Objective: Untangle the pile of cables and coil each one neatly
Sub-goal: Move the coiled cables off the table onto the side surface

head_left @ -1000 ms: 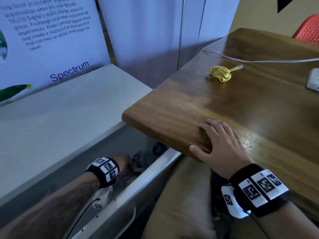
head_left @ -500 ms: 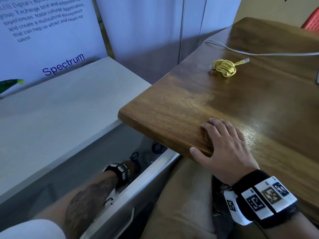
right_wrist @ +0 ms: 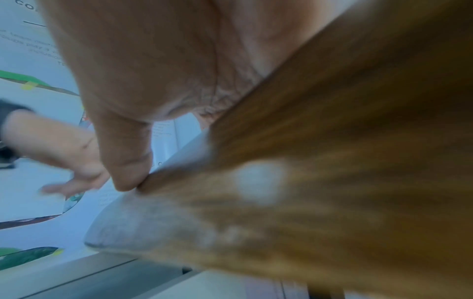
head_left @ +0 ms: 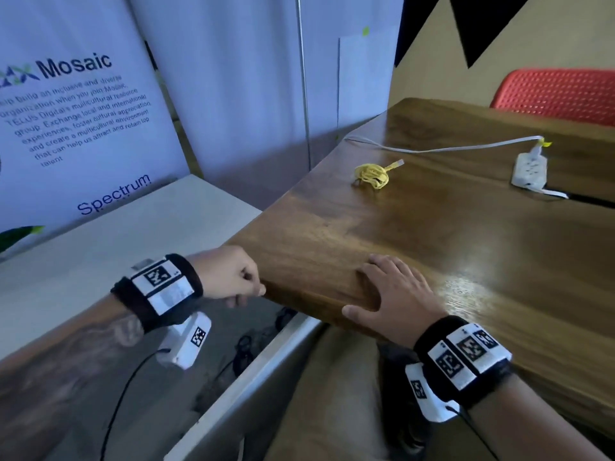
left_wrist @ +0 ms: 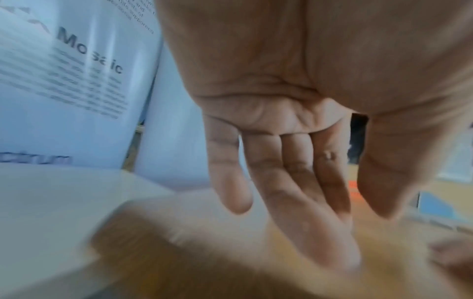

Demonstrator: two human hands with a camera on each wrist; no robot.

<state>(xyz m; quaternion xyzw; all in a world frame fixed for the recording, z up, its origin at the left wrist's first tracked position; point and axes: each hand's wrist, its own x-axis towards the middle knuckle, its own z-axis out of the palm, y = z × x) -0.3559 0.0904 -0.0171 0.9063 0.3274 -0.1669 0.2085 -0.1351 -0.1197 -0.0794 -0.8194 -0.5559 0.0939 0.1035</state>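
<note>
Right grip is released, palm flat on the near edge of the wooden worktop with the thumb down its front face, while the left grip hangs empty just off the worktop's corner, fingers loose and extended in the wrist view. The yellow cable sits bundled further back on the worktop, well apart from both hands, and dark cables lie in the open drawer below; a white power strip rests far right.
</note>
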